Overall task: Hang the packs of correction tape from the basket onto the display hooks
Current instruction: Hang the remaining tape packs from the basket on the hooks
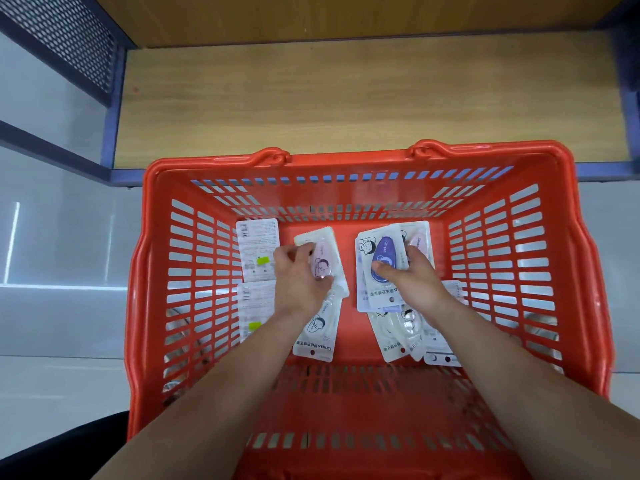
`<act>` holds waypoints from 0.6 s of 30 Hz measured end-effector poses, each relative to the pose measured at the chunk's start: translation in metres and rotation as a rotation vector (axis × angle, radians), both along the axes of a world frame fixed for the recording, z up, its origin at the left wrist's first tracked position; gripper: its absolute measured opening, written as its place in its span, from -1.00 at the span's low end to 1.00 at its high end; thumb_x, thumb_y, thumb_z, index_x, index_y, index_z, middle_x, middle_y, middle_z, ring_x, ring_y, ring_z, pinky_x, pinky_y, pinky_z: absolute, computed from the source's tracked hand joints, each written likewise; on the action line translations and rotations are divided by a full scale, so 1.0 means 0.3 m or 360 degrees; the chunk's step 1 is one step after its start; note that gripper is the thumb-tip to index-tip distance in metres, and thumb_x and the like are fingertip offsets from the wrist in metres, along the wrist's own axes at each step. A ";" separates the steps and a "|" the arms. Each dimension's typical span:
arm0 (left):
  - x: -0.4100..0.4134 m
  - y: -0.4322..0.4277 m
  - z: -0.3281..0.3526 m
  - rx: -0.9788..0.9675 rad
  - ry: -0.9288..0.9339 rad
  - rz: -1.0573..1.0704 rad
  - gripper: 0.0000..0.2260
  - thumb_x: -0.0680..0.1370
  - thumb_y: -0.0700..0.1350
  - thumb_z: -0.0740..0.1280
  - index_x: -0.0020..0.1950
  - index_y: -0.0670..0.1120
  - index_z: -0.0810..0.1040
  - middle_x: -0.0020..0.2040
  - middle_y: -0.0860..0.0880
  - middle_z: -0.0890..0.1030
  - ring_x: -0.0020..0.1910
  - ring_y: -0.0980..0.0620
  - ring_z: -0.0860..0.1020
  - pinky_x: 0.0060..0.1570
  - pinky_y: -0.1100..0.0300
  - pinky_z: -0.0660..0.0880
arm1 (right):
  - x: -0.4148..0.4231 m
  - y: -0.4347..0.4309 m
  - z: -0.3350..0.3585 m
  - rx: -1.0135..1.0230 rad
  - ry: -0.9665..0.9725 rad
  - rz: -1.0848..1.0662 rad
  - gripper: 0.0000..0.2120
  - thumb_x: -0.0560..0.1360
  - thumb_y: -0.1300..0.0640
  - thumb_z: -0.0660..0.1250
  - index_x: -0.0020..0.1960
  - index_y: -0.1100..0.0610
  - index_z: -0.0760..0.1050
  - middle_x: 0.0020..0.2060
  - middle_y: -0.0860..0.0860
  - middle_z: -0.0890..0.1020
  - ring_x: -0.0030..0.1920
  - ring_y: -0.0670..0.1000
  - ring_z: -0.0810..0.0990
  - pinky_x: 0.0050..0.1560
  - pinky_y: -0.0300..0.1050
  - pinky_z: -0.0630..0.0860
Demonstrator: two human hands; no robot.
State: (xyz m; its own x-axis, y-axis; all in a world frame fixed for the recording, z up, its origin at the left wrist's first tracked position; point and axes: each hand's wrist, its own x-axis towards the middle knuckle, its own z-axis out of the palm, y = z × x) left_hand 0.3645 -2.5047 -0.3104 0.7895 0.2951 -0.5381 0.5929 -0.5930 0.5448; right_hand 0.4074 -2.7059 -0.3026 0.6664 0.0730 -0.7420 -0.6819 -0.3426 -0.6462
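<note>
In the basket [346, 163], the left hand [297, 276] grips a pink pack [323, 263]; the right hand [414, 277] grips a purple pack [383, 251]

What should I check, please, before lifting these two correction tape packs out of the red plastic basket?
1. Left hand grips the pink-dispenser carded pack: ok.
2. Right hand grips the purple-dispenser carded pack: ok.
3. One pack only per hand: cannot tell; other packs overlap under the purple one.
4. Display hooks in sight: not ok; none in view.
5. Nothing over the red plastic basket blocking the lift: ok.
</note>
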 end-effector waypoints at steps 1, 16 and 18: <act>-0.008 -0.005 -0.003 0.0026 -0.0012 -0.0059 -0.49 0.45 -0.14 0.54 0.37 0.03 0.51 0.44 -0.08 0.19 0.41 -0.08 0.27 0.22 0.25 0.32 | -0.001 0.004 -0.006 -0.0030 -0.0007 0.0015 -0.48 0.53 -0.04 0.47 0.40 0.08 0.41 0.18 0.00 0.64 0.11 0.03 0.65 -0.07 -0.12 0.58; 0.037 0.005 0.086 -0.0406 -0.0144 0.0302 -0.48 0.51 -0.30 0.47 0.31 0.10 0.35 0.01 0.10 0.57 -0.13 0.19 0.59 -0.27 0.38 0.49 | -0.008 0.002 0.034 0.0053 0.0017 -0.0029 -0.68 0.57 0.04 0.45 0.27 -0.02 0.44 0.09 -0.12 0.64 0.01 -0.16 0.63 -0.18 -0.29 0.49; 0.048 0.025 0.130 -0.0382 -0.0190 0.0317 -0.47 0.52 -0.31 0.46 0.40 0.04 0.37 0.02 0.13 0.57 -0.08 0.14 0.60 -0.20 0.41 0.46 | -0.012 0.000 0.061 0.0089 0.0010 -0.0046 -0.71 0.58 0.09 0.44 0.24 -0.03 0.44 0.04 -0.14 0.65 -0.06 -0.21 0.62 -0.24 -0.35 0.48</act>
